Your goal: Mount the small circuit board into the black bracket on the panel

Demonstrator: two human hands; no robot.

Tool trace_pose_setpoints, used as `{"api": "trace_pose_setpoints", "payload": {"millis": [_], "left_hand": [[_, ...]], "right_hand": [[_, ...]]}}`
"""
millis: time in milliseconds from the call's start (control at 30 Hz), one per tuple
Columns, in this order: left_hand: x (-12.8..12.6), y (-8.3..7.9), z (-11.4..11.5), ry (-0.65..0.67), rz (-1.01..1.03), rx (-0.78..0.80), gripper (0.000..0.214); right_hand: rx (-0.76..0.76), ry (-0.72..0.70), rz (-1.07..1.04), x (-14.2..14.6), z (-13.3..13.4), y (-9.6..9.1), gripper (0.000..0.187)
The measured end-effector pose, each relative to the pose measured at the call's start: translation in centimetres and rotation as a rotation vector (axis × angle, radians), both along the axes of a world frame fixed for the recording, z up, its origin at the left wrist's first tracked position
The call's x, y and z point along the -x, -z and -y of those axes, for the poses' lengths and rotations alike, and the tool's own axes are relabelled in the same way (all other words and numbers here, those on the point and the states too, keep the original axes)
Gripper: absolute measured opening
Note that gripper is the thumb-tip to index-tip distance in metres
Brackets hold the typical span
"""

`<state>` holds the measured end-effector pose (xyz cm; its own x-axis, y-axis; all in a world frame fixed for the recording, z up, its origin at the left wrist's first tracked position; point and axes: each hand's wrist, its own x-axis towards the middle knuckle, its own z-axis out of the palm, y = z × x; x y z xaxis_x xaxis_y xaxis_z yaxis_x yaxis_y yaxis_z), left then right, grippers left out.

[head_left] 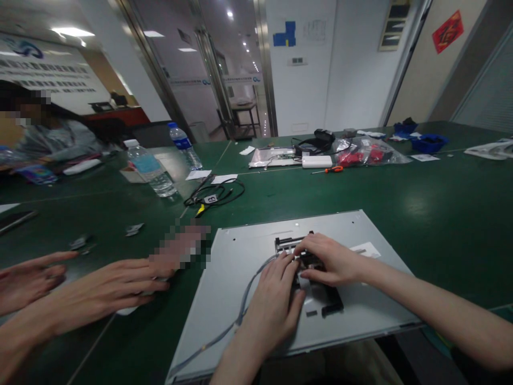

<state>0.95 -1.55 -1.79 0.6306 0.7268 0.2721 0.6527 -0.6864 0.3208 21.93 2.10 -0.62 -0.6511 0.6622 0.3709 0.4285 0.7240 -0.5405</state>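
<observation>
A pale grey-white metal panel (240, 256) lies flat at the table's near edge. On its middle sits a black bracket-like part (331, 299), partly covered by my hands. My left hand (276, 294) has its fingers together and bent, the tips pressed on the part's left side. My right hand (328, 259) curls over the part from the right, thumb and fingers gripping around it. What lies under the fingertips is hidden. A grey cable (244, 299) runs from the part, beneath my left hand, to the panel's lower left corner. A white paper piece (366, 249) lies right of my right hand.
On the left are another person's hands (108, 283), one holding a blurred-out object. Water bottles (150, 168) and a coiled black cable (216, 195) stand or lie beyond. Farther back are an orange-handled screwdriver (332, 169), plastic bags (371, 152) and blue containers (428, 143).
</observation>
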Motion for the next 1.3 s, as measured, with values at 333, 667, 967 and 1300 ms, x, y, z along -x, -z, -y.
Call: {"api": "trace_pose_setpoints", "payload": {"millis": [333,667,967,1300], "left_hand": [[0.0,-0.1,0.1,0.0,-0.003,-0.002,0.046],[0.0,0.0,0.1,0.007,-0.011,-0.007,0.046],[0.1,0.0,0.0,0.01,-0.016,-0.049,0.043],[0.1,-0.4,0.0,-0.02,-0.038,-0.034,0.043]], "right_hand": [[0.023,-0.011,0.005,0.4,0.3,-0.1,0.037],[0.013,-0.007,-0.015,0.0,0.0,-0.3,0.032],[-0.007,0.01,0.037,0.0,0.1,-0.2,0.03],[-0.013,0.184,0.032,-1.7,-2.2,0.7,0.005]]}}
